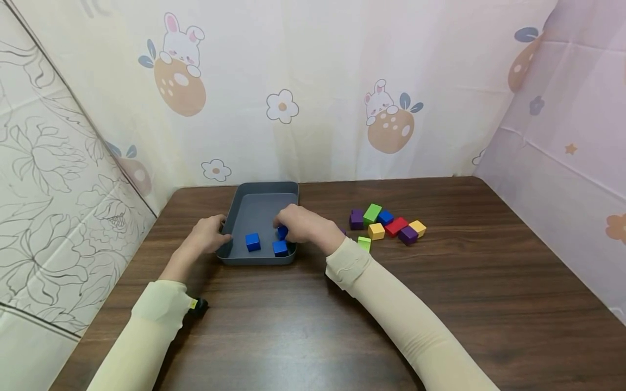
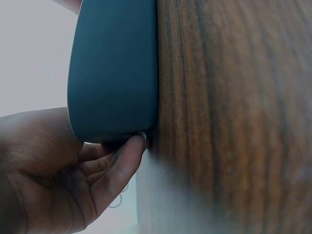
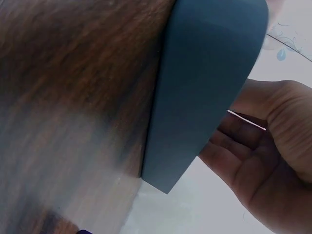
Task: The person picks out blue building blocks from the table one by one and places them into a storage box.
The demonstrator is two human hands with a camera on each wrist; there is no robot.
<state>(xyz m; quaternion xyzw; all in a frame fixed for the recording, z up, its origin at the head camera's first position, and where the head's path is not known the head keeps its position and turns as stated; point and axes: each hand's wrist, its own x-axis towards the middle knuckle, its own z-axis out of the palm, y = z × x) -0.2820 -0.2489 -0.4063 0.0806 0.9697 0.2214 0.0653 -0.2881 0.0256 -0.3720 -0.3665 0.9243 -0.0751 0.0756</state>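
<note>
A grey rectangular tray (image 1: 259, 260) lies on the table's left part. My left hand (image 1: 207, 234) holds its left edge, the thumb over the rim; in the left wrist view the fingers (image 2: 122, 165) lie against the outer wall. My right hand (image 1: 305, 224) reaches over the tray's right rim and pinches a blue cube (image 1: 282, 233), partly covered by the fingers. Two more blue cubes sit on the tray floor, one blue cube (image 1: 252, 242) to the left and another blue cube (image 1: 280, 248) in the near right corner. In the right wrist view the tray wall hides the fingertips.
Right of the tray, loose blocks lie in a cluster: a purple block (image 1: 356, 219), a green block (image 1: 373, 213), a blue block (image 1: 385, 218), a red block (image 1: 396, 227) and several others. My right forearm partly covers a light green block (image 1: 364, 244). A patterned curtain (image 1: 323, 136) hangs behind the table.
</note>
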